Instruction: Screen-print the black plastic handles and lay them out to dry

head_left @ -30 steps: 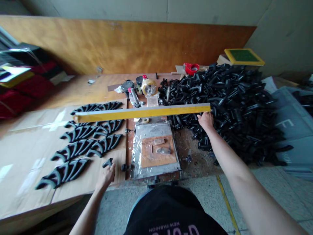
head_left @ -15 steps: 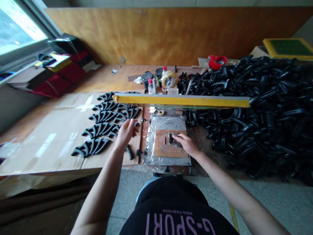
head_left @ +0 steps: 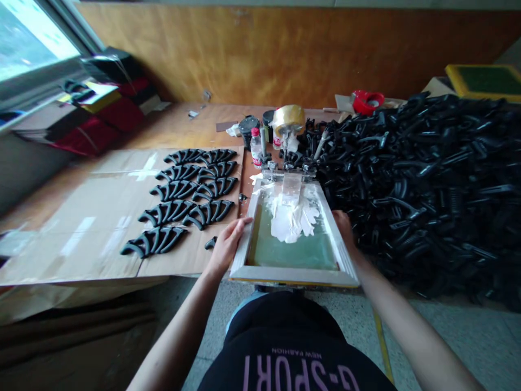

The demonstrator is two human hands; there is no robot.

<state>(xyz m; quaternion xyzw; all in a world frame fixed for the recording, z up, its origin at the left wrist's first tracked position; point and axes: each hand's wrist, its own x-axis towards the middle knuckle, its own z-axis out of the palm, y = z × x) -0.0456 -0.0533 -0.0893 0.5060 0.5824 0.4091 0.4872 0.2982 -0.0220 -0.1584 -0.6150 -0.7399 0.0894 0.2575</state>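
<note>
A framed printing screen (head_left: 293, 276) lies flat in front of me, with white ink (head_left: 293, 217) spread on its green mesh. My left hand (head_left: 226, 247) grips the frame's left rail, fingers curled over the edge. My right hand (head_left: 345, 228) holds the right rail, mostly hidden behind the frame. Left of the screen, rows of black curved plastic parts (head_left: 183, 203) lie on cardboard (head_left: 81, 228). One small black piece (head_left: 210, 243) rests just beside my left hand.
A big heap of black plastic parts (head_left: 427, 184) fills the right of the table. Behind the screen stand a tape roll (head_left: 288, 119), small bottles (head_left: 255, 147) and a red tape dispenser (head_left: 367, 101). A yellow-framed screen (head_left: 484, 81) sits far right. A window (head_left: 28, 38) is at left.
The screen, raised on edge before, has swung down flat over the metal plate. My right hand left the plate and my left hand left the parts; both now hold the frame's sides.
</note>
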